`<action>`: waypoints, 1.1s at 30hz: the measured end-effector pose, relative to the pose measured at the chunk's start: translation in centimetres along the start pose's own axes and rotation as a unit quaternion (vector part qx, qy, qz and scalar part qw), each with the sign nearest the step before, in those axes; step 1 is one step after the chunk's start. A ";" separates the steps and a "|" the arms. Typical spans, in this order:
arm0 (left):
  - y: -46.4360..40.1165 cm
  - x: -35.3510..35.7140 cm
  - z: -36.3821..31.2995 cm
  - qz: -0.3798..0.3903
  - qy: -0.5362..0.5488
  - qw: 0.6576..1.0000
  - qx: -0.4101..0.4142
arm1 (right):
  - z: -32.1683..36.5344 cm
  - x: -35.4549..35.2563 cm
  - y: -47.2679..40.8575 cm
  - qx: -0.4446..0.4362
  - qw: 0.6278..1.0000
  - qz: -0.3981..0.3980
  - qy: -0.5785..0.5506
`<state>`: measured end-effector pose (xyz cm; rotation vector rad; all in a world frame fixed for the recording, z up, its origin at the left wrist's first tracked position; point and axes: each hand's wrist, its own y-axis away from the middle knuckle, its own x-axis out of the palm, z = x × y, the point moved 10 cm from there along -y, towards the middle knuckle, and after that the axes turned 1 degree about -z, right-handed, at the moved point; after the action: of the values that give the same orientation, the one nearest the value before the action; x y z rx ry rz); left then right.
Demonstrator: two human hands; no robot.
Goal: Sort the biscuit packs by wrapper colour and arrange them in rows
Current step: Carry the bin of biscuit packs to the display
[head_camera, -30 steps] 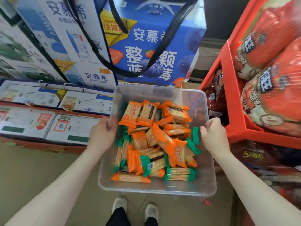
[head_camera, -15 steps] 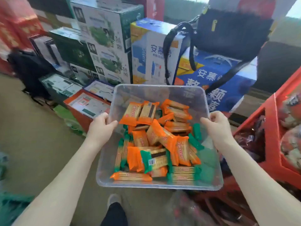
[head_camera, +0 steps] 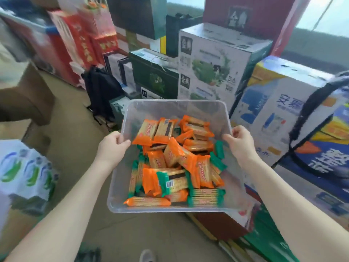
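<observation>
Left hand (head_camera: 111,148) and right hand (head_camera: 240,146) each curl over a side rim of the clear tub (head_camera: 175,104), biscuit packs (head_camera: 177,163) jumbled inside, orange and green unsorted. Carry it level (packs slide easily) and set it down before picking.

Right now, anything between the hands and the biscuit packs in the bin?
No lid or cover: the clear bin is open-topped and the mixed orange and green biscuit packs lie exposed. But the left hand and right hand each grip a side rim, so neither is free.
</observation>
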<state>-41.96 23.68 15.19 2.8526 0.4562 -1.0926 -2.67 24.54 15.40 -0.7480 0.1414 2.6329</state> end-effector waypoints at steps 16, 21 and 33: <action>-24.5 -12.4 16.2 -0.107 -0.046 0.988 -0.099 | 17.9 32.7 -14.5 -0.062 0.988 0.136 0.027; -32.8 -15.0 19.5 -0.132 -0.071 0.979 -0.137 | 23.5 42.3 -20.9 -0.065 0.983 0.170 0.027; -52.0 -22.9 31.9 -0.165 -0.023 0.965 -0.200 | 35.8 66.4 -30.5 -0.089 0.969 0.225 0.050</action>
<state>-93.93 62.65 9.34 2.4440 1.0458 -0.9677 -59.34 82.80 11.49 -1.0117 0.1160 3.0675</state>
